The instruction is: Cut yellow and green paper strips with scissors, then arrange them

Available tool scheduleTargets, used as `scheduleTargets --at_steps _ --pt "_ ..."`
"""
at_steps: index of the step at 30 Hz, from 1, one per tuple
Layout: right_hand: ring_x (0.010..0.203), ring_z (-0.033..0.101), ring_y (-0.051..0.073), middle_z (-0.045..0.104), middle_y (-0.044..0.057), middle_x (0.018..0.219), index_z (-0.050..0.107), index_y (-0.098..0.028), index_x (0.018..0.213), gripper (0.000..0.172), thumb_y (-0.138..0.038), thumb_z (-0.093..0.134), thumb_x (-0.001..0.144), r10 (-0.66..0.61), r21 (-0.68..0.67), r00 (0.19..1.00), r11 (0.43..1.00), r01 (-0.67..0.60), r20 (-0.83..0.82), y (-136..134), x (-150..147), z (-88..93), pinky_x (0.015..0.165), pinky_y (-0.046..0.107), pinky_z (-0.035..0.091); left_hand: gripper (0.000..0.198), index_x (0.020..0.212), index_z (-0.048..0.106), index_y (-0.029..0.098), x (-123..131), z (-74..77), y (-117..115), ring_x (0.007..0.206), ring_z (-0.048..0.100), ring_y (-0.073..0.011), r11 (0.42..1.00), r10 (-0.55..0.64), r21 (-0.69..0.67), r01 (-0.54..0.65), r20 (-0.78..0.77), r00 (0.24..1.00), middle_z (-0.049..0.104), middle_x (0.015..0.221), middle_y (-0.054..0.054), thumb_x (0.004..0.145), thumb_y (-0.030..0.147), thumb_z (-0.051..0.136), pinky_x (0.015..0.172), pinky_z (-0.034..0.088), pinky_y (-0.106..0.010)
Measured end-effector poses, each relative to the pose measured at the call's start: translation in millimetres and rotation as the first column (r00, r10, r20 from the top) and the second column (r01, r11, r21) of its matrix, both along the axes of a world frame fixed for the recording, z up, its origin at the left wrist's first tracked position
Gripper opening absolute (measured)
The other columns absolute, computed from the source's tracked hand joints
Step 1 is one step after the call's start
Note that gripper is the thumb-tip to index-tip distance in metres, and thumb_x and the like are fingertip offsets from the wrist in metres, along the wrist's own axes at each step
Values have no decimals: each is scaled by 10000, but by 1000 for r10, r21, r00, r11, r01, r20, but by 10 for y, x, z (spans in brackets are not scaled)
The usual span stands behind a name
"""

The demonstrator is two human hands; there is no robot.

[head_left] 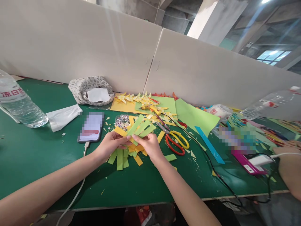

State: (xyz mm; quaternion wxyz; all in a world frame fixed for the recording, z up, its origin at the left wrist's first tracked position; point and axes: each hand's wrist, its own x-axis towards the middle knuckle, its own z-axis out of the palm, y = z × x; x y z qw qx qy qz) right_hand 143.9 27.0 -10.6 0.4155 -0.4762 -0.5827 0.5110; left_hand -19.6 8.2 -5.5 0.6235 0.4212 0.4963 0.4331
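Observation:
Both of my hands meet above a heap of cut paper strips. Between the fingertips of my left hand (114,142) and my right hand (148,142) are pinched green paper strips (137,125), fanned out upward. Beneath them lie more green strips (119,160) and orange-yellow strips (138,160) on the table. Just right of my right hand rest scissors (177,141) with red and yellow handles. Behind the hands sit a yellow glue gun (151,108) and a clear container of small shiny beads or gems (122,121).
A phone (91,127) with a white cable lies left of my hands. Water bottles (21,100) stand or lean at both sides. A black cord (211,160) runs right to a pink power strip (249,163). Another person's arm (290,169) is at the right edge.

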Motion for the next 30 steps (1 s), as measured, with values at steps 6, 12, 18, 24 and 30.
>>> scheduleTargets --at_steps 6,12,18,24,30 --pt "844 625 221 687 73 872 672 -163 875 374 -431 677 614 22 -2 1000 1000 -22 -7 4 -6 -15 692 307 490 210 691 636 155 6 -1 2 753 663 -210 1000 16 -16 -16 -5 1000 709 707 -87 634 350 692 643 507 -288" --pt "925 610 240 678 75 936 665 -164 900 381 -417 679 614 50 13 995 999 -49 -82 5 -24 -9 760 329 486 197 751 629 184 16 -12 -4 752 664 -194 1000 25 0 -25 59 998 700 775 -59 645 341 684 605 508 -257" --pt "795 636 231 693 87 824 681 -136 750 338 -438 676 599 -99 -20 995 995 99 -2 -27 -67 33 664 305 496 184 735 627 187 17 -31 -8 809 645 -202 999 -23 43 21 44 999 685 799 -65 664 353 663 669 514 -279" --pt "771 636 224 689 93 830 670 -131 791 350 -422 683 597 -107 -18 994 994 107 -13 -60 -96 82 643 301 502 160 696 621 189 -11 -57 12 757 626 -168 998 -14 69 9 78 997 652 718 -30 676 344 658 682 508 -268" --pt "784 643 230 691 89 867 676 -145 808 338 -405 693 591 -98 17 995 995 97 24 -35 -40 112 662 316 513 159 677 629 189 -19 -35 22 729 627 -172 999 -17 46 14 72 997 655 712 -43 670 345 659 697 506 -286"
